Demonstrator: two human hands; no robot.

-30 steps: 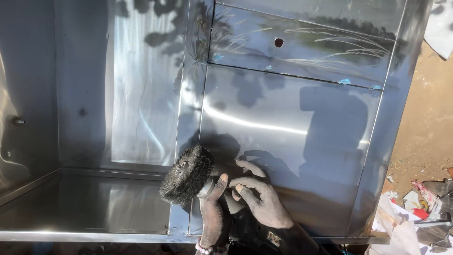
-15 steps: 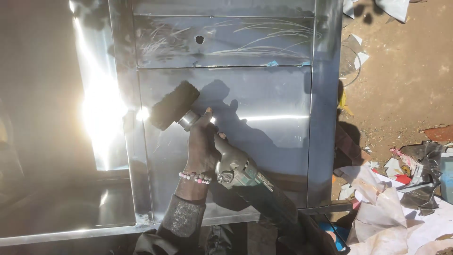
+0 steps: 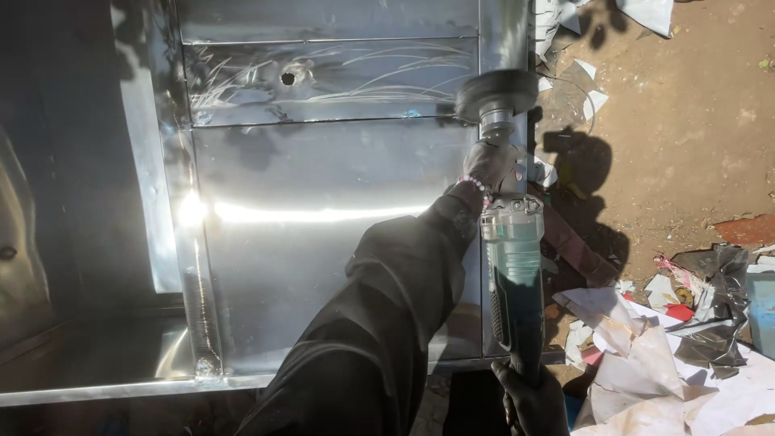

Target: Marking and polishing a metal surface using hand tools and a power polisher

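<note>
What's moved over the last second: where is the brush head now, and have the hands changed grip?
The angle grinder has swept right across the steel panel: its wire brush went from the lower-left seam to the panel's upper-right edge. The left hand still grips near the head; the right hand now shows on the rear handle. The panel with its small hole is unchanged.

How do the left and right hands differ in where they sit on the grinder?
The left hand grips the front of the grinder, just behind the wire brush wheel; the right hand holds the rear handle. The left is sunlit with a bead bracelet; the right is shadowed. Both grip the grinder.
</note>
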